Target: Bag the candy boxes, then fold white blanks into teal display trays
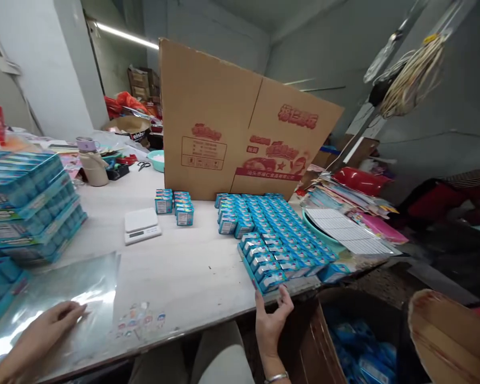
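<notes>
In the head view, white tabletop (192, 277) shows from the digital scale (141, 220) toward the near edge and rightward to the block of small blue boxes (280, 234), whose front row reaches that near edge. A large carton (208, 101) bounds the room behind and to the right of the scale; stacked blue packs (28, 202) bound it on the left. Left hand (50, 325), nearer and left of the scale: palm down over clear film (98, 272), thumb and forefinger close together; whether they pinch film cannot be told. Right hand (272, 320), nearer and right of the scale: palm up, thumb and fingers apart at the block's near end; whether they clamp it cannot be told. Carton print, in a red band: 汕头市福仁食品有限公司.
</notes>
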{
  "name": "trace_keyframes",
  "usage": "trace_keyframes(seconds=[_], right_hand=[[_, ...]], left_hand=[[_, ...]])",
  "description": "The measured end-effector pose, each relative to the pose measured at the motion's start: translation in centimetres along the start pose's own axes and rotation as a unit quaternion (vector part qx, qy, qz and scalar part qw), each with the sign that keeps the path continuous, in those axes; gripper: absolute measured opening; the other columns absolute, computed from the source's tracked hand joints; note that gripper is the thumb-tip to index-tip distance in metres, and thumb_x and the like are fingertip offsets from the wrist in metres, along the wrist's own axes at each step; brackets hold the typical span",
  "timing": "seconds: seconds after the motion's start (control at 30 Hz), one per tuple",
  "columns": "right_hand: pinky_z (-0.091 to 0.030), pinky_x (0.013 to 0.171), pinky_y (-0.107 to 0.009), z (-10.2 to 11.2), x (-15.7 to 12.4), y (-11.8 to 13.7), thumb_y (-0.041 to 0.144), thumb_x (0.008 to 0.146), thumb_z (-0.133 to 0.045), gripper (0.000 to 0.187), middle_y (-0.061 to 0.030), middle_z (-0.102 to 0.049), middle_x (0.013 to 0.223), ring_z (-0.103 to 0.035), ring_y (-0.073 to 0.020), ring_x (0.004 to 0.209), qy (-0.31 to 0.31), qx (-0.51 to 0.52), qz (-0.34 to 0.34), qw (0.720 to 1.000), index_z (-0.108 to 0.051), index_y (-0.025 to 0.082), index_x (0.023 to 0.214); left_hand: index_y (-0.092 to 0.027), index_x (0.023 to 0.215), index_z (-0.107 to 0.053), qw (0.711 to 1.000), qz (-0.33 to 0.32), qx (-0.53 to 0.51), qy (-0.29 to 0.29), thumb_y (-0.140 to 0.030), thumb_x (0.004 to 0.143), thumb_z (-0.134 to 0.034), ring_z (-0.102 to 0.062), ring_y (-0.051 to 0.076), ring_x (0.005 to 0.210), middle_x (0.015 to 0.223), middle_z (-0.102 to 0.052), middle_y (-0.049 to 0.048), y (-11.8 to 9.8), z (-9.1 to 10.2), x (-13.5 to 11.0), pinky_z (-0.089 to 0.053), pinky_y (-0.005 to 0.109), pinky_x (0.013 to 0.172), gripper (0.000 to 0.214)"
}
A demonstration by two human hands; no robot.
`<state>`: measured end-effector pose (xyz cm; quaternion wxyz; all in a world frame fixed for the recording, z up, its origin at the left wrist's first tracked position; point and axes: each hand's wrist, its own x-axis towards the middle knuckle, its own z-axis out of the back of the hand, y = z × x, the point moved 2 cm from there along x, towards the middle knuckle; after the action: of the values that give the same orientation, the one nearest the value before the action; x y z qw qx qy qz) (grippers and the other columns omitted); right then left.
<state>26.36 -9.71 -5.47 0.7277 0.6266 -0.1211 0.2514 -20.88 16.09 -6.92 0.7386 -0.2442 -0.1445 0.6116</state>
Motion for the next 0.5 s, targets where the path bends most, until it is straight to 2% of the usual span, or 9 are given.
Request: trace_keyframes(seconds=[0.03, 0.1, 0.17, 0.23, 0.3, 0.37, 0.43, 0.5], right_hand=[[-0.03, 0.103, -0.048, 0.8, 1.0, -1.6, 0.048, 0.071, -0.068, 0.09, -0.0215, -0.034, 0.137, -0.034, -0.0323, 0.127, -0.011, -0.033, 0.009, 0.999, -0.024, 0.012, 0.141], [-0.026, 0.102, -0.055, 1.1, 2.5, -4.7, 0.055, 0.063, -0.071, 0.114, -0.0256, -0.028, 0.141, -0.03, -0.038, 0.129, 0.024, -0.087, -0.002, 0.996, -0.007, 0.01, 0.146], [-0.026, 0.1, -0.059, 0.6, 3.2, -6.8, 0.059, 0.061, -0.07, 0.122, -0.0289, -0.031, 0.14, -0.032, -0.0423, 0.127, 0.062, -0.131, -0.017, 0.989, 0.0, 0.007, 0.146], [-0.025, 0.099, -0.061, -0.2, 3.1, -7.5, 0.06, 0.064, -0.068, 0.118, -0.0316, -0.035, 0.137, -0.037, -0.0442, 0.123, 0.049, -0.167, -0.015, 0.985, -0.003, 0.003, 0.146], [-0.025, 0.099, -0.06, -0.8, 2.4, -6.8, 0.06, 0.066, -0.066, 0.112, -0.0322, -0.039, 0.133, -0.039, -0.0439, 0.121, 0.021, -0.186, 0.008, 0.982, -0.011, 0.001, 0.145], [-0.026, 0.098, -0.06, -1.4, 1.1, -5.6, 0.06, 0.065, -0.067, 0.109, -0.031, -0.045, 0.126, -0.041, -0.0435, 0.117, 0.009, -0.192, 0.035, 0.981, -0.019, 0.0, 0.143], [-0.03, 0.095, -0.059, -2.0, -0.7, -4.4, 0.06, 0.064, -0.067, 0.107, -0.0288, -0.05, 0.118, -0.043, -0.0425, 0.112, 0.018, -0.188, 0.053, 0.981, -0.024, 0.0, 0.142], [-0.032, 0.093, -0.059, -2.5, -2.4, -3.4, 0.061, 0.064, -0.067, 0.108, -0.0273, -0.051, 0.113, -0.044, -0.0416, 0.109, 0.038, -0.182, 0.06, 0.981, -0.023, -0.001, 0.142]], left_hand=[[-0.029, 0.076, -0.067, 0.999, 0.023, -0.025, -0.002, -0.061, 0.07, -0.047, -0.066, 0.027, 0.084, 0.086, -0.074, -0.0013, -0.4, 0.6, 0.0, -0.052, 0.039, 0.077, 0.038], [-0.03, 0.074, -0.067, 0.996, 0.061, -0.059, -0.021, -0.063, 0.068, -0.049, -0.066, 0.028, 0.084, 0.082, -0.074, -0.0023, -2.2, 1.9, -0.2, -0.052, 0.041, 0.075, 0.038], [-0.03, 0.075, -0.066, 0.995, 0.052, -0.054, -0.059, -0.065, 0.068, -0.05, -0.065, 0.027, 0.083, 0.081, -0.074, -0.0037, -5.4, 2.6, -0.7, -0.052, 0.039, 0.071, 0.039], [-0.027, 0.078, -0.065, 0.996, -0.007, -0.04, -0.08, -0.064, 0.07, -0.051, -0.064, 0.025, 0.081, 0.083, -0.072, -0.0025, -9.7, 1.9, -1.2, -0.05, 0.034, 0.07, 0.04], [-0.023, 0.079, -0.063, 0.993, -0.078, -0.033, -0.086, -0.061, 0.073, -0.05, -0.061, 0.021, 0.074, 0.08, -0.069, 0.0006, -14.0, -0.5, -1.9, -0.047, 0.031, 0.068, 0.04], [-0.021, 0.072, -0.059, 0.988, -0.136, -0.026, -0.068, -0.056, 0.077, -0.046, -0.058, 0.02, 0.073, 0.075, -0.065, 0.003, -17.8, -4.3, -2.4, -0.045, 0.03, 0.068, 0.038], [-0.021, 0.07, -0.057, 0.989, -0.14, -0.01, -0.04, -0.048, 0.082, -0.042, -0.057, 0.02, 0.075, 0.076, -0.062, 0.0038, -20.3, -8.5, -2.8, -0.042, 0.03, 0.07, 0.033], [-0.02, 0.068, -0.055, 0.993, -0.114, 0.01, -0.019, -0.04, 0.083, -0.041, -0.055, 0.02, 0.076, 0.076, -0.06, 0.0047, -21.6, -11.8, -2.9, -0.04, 0.03, 0.068, 0.028]])
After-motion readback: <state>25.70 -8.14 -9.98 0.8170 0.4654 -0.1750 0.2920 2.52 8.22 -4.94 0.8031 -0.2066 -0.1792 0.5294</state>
